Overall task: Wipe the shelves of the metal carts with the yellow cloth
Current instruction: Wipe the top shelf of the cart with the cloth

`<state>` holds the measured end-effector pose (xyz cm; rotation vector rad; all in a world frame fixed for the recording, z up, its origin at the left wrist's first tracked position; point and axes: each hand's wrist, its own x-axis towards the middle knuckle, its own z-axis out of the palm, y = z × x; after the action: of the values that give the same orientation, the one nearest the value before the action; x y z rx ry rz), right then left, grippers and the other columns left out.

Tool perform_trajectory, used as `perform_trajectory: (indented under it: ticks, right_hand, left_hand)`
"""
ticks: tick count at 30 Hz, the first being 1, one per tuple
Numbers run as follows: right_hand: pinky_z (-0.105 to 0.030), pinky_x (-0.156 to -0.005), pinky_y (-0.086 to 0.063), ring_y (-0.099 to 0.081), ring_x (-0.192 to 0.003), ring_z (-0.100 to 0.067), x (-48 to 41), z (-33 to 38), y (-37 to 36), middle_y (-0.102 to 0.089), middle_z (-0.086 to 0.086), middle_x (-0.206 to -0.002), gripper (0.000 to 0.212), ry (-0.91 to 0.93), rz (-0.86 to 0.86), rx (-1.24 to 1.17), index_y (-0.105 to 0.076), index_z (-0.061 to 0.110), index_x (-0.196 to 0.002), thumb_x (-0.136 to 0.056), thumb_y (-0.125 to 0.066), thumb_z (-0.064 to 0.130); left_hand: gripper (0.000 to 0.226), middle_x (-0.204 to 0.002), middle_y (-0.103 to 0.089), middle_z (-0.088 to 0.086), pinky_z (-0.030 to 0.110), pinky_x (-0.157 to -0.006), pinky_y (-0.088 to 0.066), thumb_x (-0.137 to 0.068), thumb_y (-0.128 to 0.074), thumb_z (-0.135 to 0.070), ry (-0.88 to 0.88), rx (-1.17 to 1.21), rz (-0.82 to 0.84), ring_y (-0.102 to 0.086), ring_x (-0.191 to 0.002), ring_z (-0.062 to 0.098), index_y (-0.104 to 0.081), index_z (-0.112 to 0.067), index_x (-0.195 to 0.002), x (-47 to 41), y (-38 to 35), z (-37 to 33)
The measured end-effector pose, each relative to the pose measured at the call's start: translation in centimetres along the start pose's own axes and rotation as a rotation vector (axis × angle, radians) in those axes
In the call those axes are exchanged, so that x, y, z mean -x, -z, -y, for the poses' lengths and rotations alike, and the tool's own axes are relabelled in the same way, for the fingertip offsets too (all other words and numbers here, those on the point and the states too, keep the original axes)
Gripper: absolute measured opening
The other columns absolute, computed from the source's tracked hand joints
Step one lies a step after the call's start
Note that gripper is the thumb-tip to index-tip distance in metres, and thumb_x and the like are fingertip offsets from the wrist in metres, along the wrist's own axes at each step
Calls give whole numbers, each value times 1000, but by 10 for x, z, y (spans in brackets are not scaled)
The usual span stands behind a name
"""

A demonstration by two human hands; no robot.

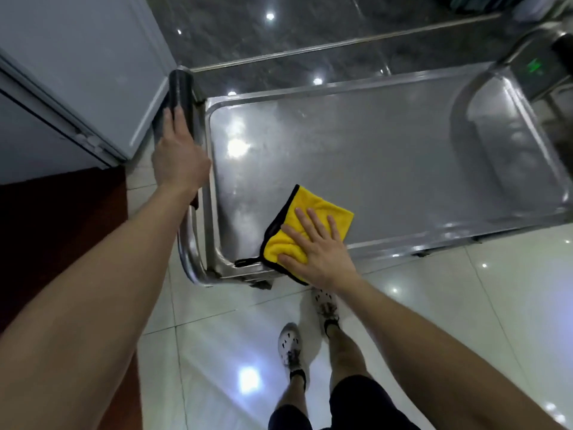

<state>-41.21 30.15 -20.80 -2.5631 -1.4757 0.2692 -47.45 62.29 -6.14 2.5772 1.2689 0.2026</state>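
A stainless steel cart stands in front of me, and its top shelf is a shiny tray with a raised rim. A folded yellow cloth with black edging lies on the shelf's near left corner. My right hand presses flat on the cloth, fingers spread. My left hand is wrapped around the black-sleeved handle bar at the cart's left end. The lower shelves are hidden under the top one.
A white cabinet or appliance stands close on the left, beside a dark red panel. Another metal cart frame sits at the far right. Glossy pale tiles cover the floor, where my feet stand near the cart's front edge.
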Motion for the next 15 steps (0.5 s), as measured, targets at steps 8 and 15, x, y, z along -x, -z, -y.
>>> perform_trajectory:
  ticks: [8,15]
  right_hand:
    - [-60,-130,6,21,-163,-17,33,-128,49,18,9,-177,90,-535,103,3,-9,53,-166,-88,-23,96]
    - [-70,-126,4,23,-163,-25,27,-127,33,19,1,-178,90,-517,-3,32,-11,48,-168,-92,-26,93]
  left_hand:
    - [65,-149,-51,17,55,-113,-36,-90,-75,-47,-319,-338,-144,-47,-137,41,-53,-15,-142,-1,-9,0]
    - [132,-176,-18,13,60,-122,-36,-63,-93,-74,-372,-429,491,-17,-163,37,-25,-30,-168,26,-72,-99]
